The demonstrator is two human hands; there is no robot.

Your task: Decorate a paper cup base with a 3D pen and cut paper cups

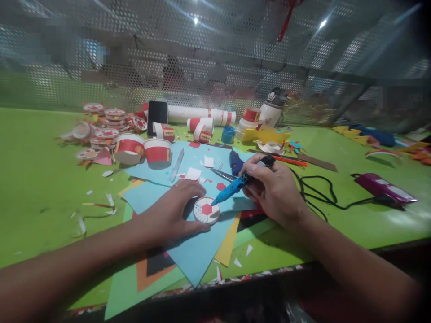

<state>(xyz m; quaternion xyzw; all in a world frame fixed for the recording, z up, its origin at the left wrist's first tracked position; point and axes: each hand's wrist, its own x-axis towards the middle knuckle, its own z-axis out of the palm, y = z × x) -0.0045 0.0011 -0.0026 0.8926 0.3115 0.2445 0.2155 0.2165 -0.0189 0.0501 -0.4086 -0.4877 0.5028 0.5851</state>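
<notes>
A small round white disc with a red hexagon at its centre and blue dots on part of it lies on light blue paper. My left hand grips the disc's left side between thumb and fingers. Wrapped in the fingers of my right hand is a blue pen with a black end; its tip is at the disc's upper right edge. Scissors with dark handles lie behind the pen. White and red paper scraps are scattered on the blue paper.
Red-and-white paper cups, decorated discs, a black phone and a blue jar stand or lie toward the back. A dark cable runs right to a purple device. The green table's front edge is near my forearms.
</notes>
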